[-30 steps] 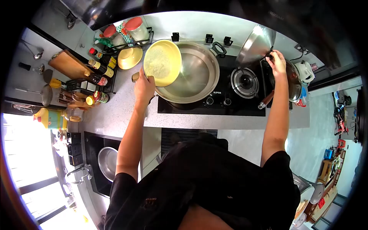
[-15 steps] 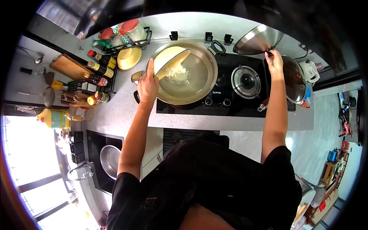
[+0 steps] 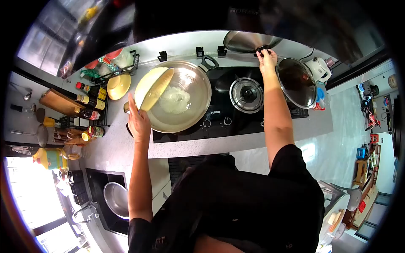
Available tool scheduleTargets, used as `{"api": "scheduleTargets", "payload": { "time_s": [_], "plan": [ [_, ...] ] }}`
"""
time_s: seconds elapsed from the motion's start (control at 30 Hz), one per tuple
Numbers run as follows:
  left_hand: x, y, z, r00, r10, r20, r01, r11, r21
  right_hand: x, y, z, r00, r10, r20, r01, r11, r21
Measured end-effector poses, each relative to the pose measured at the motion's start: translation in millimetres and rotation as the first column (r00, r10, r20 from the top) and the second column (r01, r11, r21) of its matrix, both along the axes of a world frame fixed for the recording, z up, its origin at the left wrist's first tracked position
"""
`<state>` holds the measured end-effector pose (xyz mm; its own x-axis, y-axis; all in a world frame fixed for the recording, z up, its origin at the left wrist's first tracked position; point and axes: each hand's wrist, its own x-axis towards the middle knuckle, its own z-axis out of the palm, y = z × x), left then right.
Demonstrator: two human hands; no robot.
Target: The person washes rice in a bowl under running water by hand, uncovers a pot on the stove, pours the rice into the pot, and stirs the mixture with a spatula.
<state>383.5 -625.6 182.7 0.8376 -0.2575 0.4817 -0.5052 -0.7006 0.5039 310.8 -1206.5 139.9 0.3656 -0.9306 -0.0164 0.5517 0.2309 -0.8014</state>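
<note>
My left hand (image 3: 139, 122) grips the rim of a pale yellow bowl (image 3: 147, 82), steeply tipped on its side over the left part of a wide steel pan (image 3: 203, 99). A loose white heap (image 3: 175, 100) of food lies in the clear liquid in the pan; its kind is hard to make out. The bowl's inside, facing the pan, looks nearly bare. My right hand (image 3: 267, 61) is closed around the dark knob of a steel lid (image 3: 247, 41), raised on edge near the back wall behind the right burner (image 3: 247, 95).
A second pan with a dark glass lid (image 3: 296, 82) stands right of the stove, by a white kettle (image 3: 318, 69). Another yellow bowl (image 3: 119, 86) and sauce bottles (image 3: 90, 101) are at the left. A steel basin (image 3: 116, 200) sits in the sink. The range hood (image 3: 202, 17) overhangs the back.
More white food has dropped from the bowl into the pan and spread in the liquid. My left hand has tipped the bowl further. The whole view has shifted; both hands keep their holds.
</note>
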Motion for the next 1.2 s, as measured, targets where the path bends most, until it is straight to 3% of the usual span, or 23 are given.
{"api": "scheduleTargets", "payload": {
  "time_s": [0.1,0.17,0.3,0.5,0.63,0.77,0.8,0.9,0.93,1.03,1.1,1.2],
  "plan": [
    [-3.5,6.0,-12.7,0.988,0.063,-0.139,-0.069,0.997,-0.033,11.4,4.5,-0.4,0.999,-0.022,-0.034,0.022,0.999,-0.027],
    [11.2,19.2,-43.7,0.878,-0.068,-0.473,-0.131,0.918,-0.375,20.7,-1.9,-10.6,0.999,-0.013,-0.045,0.012,0.999,-0.033],
    [-2.5,29.1,-33.9,0.738,-0.142,-0.659,-0.244,0.856,-0.457,37.3,-2.0,-24.9,0.998,-0.060,-0.024,0.059,0.998,-0.035],
    [-21.4,26.7,-19.0,0.701,-0.171,-0.693,-0.293,0.816,-0.498,53.2,9.0,-38.2,0.986,-0.146,-0.085,0.139,0.987,-0.085],
    [-24.8,24.8,-11.6,0.668,-0.191,-0.719,-0.304,0.812,-0.498,65.8,7.2,-60.8,0.983,-0.094,-0.159,0.062,0.979,-0.195],
    [-28.5,29.1,-4.6,0.648,-0.202,-0.734,-0.348,0.779,-0.522,81.4,4.5,-84.5,0.948,-0.192,-0.253,0.127,0.960,-0.251],
    [-30.1,31.4,-2.5,0.642,-0.216,-0.735,-0.359,0.763,-0.537,83.1,4.1,-87.6,0.909,-0.270,-0.317,0.140,0.916,-0.376],
    [-32.7,41.4,2.3,0.601,-0.254,-0.757,-0.395,0.729,-0.559,80.0,1.1,-94.2,0.949,-0.192,-0.249,0.123,0.956,-0.266],
    [-32.4,43.1,3.1,0.594,-0.288,-0.751,-0.392,0.712,-0.583,84.1,-8.8,-104.8,0.953,-0.209,-0.220,0.137,0.943,-0.302],
    [-35.0,54.0,7.9,0.571,-0.337,-0.749,-0.426,0.657,-0.621,82.0,-18.2,-105.2,0.921,-0.235,-0.309,0.096,0.909,-0.407],
    [-32.6,54.2,12.9,0.567,-0.332,-0.754,-0.473,0.618,-0.628,74.6,-7.9,-89.4,0.948,-0.147,-0.281,0.042,0.936,-0.349],
    [-23.5,61.3,14.8,0.582,-0.343,-0.737,-0.482,0.584,-0.653,67.7,-14.3,-94.6,0.871,-0.175,-0.460,0.001,0.935,-0.354]
  ]
}}
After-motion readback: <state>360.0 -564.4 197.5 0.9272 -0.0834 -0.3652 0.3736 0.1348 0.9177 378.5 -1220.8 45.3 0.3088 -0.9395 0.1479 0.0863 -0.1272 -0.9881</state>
